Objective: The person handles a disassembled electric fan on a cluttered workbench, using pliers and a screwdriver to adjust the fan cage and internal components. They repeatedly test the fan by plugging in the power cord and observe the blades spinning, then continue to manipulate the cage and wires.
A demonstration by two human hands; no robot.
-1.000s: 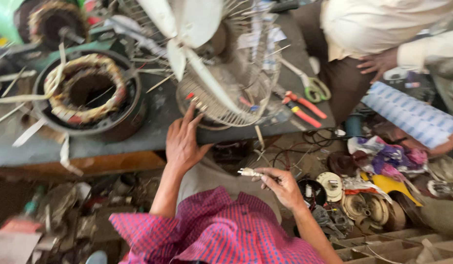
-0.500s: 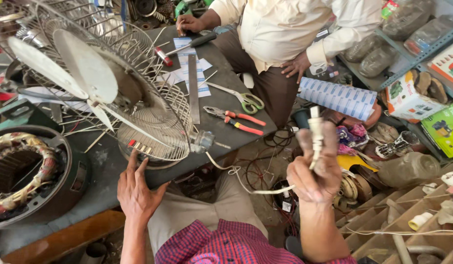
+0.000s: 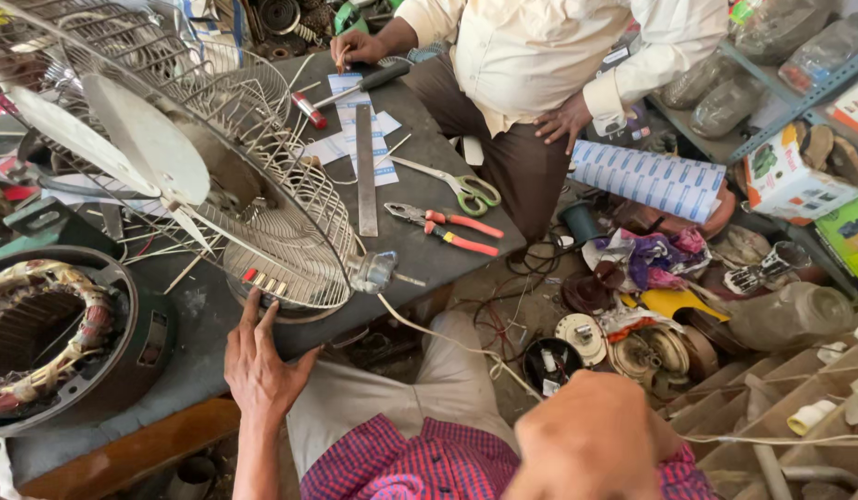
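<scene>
A table fan (image 3: pixel 198 176) with white blades and a wire cage lies tilted on the dark worktable (image 3: pixel 429 259). My left hand (image 3: pixel 258 366) is open with fingers spread, its fingertips touching the fan's base by the row of switches (image 3: pixel 262 280). A white cord (image 3: pixel 447 341) runs from the fan's neck down to my right hand (image 3: pixel 591 444). That hand is a closed fist near the camera, and the cord ends at it. My lap in light trousers and a checked shirt is below.
A wound motor stator (image 3: pixel 49 338) sits at the table's left. Red-handled pliers (image 3: pixel 447 229), green-handled scissors (image 3: pixel 466 192), a metal ruler (image 3: pixel 366 171) and papers lie on the table. Another person (image 3: pixel 540 65) in a white shirt sits opposite. Motor parts litter the floor (image 3: pixel 633 343); shelves stand at right.
The view has swung left and down. My right hand, which held the cord's plug end up, has dropped low toward the camera. My left hand stays at the fan's base.
</scene>
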